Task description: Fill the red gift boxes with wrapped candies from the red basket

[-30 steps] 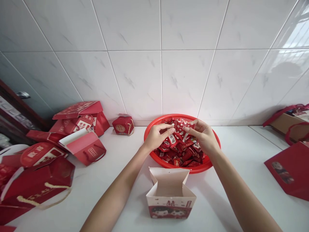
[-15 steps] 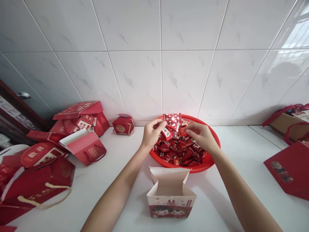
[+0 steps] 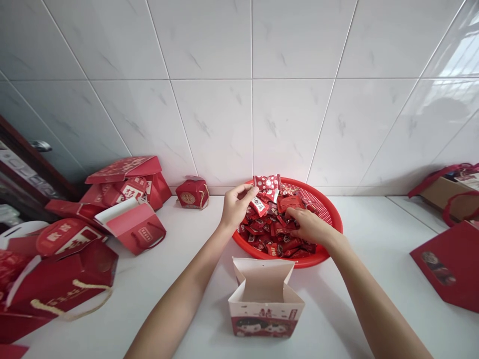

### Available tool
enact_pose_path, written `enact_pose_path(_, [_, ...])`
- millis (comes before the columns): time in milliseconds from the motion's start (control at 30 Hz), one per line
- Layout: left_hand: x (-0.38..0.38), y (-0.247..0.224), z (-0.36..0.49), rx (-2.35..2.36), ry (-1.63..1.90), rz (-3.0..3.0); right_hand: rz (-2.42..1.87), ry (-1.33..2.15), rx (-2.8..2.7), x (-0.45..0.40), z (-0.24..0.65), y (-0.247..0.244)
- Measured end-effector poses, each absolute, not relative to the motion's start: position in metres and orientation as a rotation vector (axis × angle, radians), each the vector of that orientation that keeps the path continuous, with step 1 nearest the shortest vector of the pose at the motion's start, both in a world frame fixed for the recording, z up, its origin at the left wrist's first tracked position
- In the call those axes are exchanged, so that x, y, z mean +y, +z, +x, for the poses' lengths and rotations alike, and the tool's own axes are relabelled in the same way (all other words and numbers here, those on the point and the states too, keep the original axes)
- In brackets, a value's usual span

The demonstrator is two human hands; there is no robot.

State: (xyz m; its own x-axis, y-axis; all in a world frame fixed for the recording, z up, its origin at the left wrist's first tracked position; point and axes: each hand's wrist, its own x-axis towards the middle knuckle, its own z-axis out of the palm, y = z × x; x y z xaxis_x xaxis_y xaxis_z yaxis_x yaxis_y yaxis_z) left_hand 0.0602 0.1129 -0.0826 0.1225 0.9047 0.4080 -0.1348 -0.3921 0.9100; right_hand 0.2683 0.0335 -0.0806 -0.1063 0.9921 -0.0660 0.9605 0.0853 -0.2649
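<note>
A red plastic basket [image 3: 334,212] holds a heap of wrapped candies [image 3: 265,232], mostly in red. My left hand [image 3: 236,204] is over its left rim, closed with thumb against fingers. It grips candies, among them a polka-dot candy [image 3: 267,182] and seemingly a red-and-white candy [image 3: 258,206]. My right hand [image 3: 310,225] reaches into the right side of the heap, thumb and forefinger apart, touching candies; its other fingers are partly hidden. In front of the basket stands an open paper gift box [image 3: 265,319], its flaps up and its visible inside bare.
On the left are several red gift boxes [image 3: 75,274], one a smaller pink-red box [image 3: 136,229]. A little red box [image 3: 192,193] stands by the tiled wall [image 3: 209,124]. At right lie a red box [image 3: 449,264] and a brown carton [image 3: 441,192].
My right hand has moved lower into the heap, and its thumb and forefinger have spread. A red candy now shows just above it. My left hand stays in place.
</note>
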Motion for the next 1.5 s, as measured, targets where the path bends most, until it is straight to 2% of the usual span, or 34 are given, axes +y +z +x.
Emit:
enact_pose_path(300, [0.112,-0.079,0.063,0.785,1.418,1.407,-2.011,0.343,-2.292,0.037,0.266,-0.08])
enact_pose_path(967, [0.113,-0.084,0.062,0.772,1.395,1.457,-1.578,0.715,-2.55,0.03,0.269,-0.083])
enact_pose_path(1133, [0.113,-0.085,0.061,0.75,1.388,1.477,-1.525,0.848,-2.354,0.032,0.274,-0.09])
enact_pose_path(1500, [0.113,-0.082,0.062,0.796,1.419,1.449,-1.357,0.772,-1.714,0.039,0.277,-0.085])
